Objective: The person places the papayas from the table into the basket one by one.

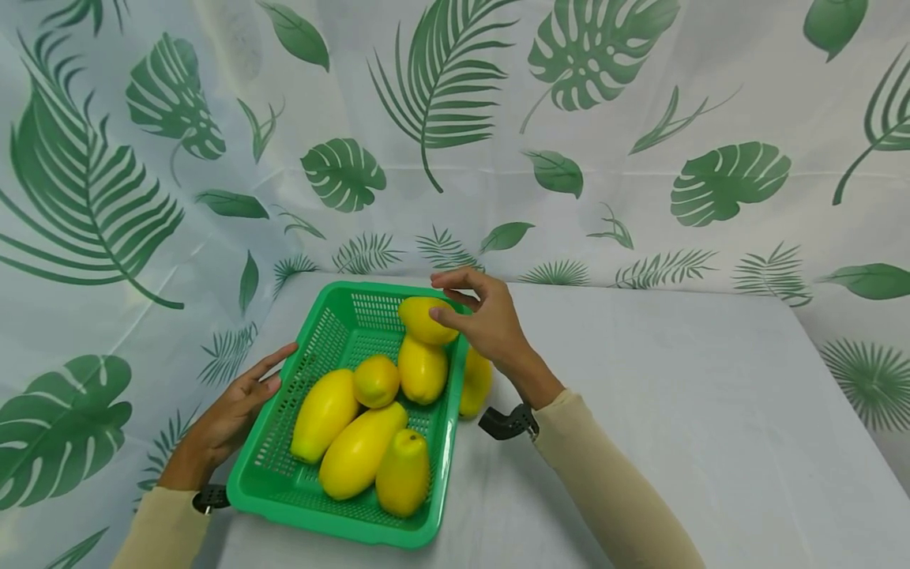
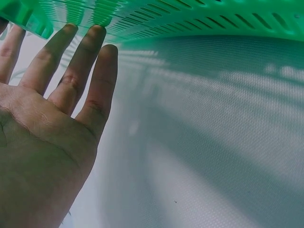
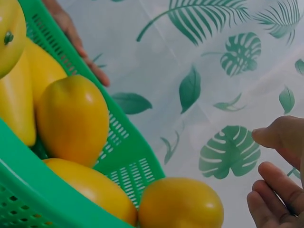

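Note:
A green plastic basket (image 1: 341, 521) holds several smooth yellow papaya-shaped fruits (image 1: 362, 454). At its far right corner one yellow fruit (image 1: 419, 318) lies against another. My right hand (image 1: 490, 312) hovers over that corner; its thumb overlaps the fruit in the head view. The right wrist view shows a gap between the loosely bent fingers (image 3: 280, 183) and this corner fruit (image 3: 180, 204). My left hand (image 1: 231, 415) is at the basket's left side. Its straight fingers (image 2: 78, 71) have their tips right at the slotted wall (image 2: 166, 19) in the left wrist view.
Another yellow fruit (image 1: 475, 383) lies outside the basket, on the table by its right wall, partly hidden by the rim. The white-covered table (image 1: 675, 395) extends to the right. A leaf-printed cloth (image 1: 483, 190) hangs behind and at the left.

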The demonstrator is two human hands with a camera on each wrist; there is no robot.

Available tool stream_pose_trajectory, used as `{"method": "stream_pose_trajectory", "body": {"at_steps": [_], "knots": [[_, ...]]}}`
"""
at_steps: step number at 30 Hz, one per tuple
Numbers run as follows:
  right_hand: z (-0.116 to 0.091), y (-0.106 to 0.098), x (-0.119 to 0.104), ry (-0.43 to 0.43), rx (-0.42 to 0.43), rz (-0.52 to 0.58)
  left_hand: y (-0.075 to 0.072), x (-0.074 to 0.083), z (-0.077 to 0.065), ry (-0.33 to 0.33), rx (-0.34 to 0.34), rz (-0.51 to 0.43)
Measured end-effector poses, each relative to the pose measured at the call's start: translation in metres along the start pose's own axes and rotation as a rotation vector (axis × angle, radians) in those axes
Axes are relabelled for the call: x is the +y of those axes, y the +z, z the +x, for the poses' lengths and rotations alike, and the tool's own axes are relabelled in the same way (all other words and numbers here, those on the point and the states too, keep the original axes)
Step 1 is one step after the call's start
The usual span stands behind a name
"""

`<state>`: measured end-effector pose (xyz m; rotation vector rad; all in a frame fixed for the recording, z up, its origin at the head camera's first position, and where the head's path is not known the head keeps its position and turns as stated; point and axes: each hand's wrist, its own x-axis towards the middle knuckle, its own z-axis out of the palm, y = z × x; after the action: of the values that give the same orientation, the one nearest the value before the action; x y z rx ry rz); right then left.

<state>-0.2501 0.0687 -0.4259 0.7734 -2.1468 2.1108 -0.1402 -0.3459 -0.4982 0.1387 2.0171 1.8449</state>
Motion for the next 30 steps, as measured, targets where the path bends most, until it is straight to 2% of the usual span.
{"method": "stream_pose_trajectory", "body": {"at_steps": [4,11,20,30], "knots": [[-0.003,-0.003,0.000,0.003,0.016,-0.003,0.000,0.000,0.000,0.009,-0.009,-0.019],[-0.010,-0.012,0.003,0.017,0.053,-0.008,0.001,0.001,0.000,0.004,0.015,0.044],[-0.024,-0.029,0.013,0.055,0.121,-0.036,-0.001,0.001,0.001,0.006,-0.001,0.023],[-0.038,-0.036,0.019,0.127,0.098,-0.065,-0.004,-0.003,0.001,0.036,-0.027,-0.021]]}}
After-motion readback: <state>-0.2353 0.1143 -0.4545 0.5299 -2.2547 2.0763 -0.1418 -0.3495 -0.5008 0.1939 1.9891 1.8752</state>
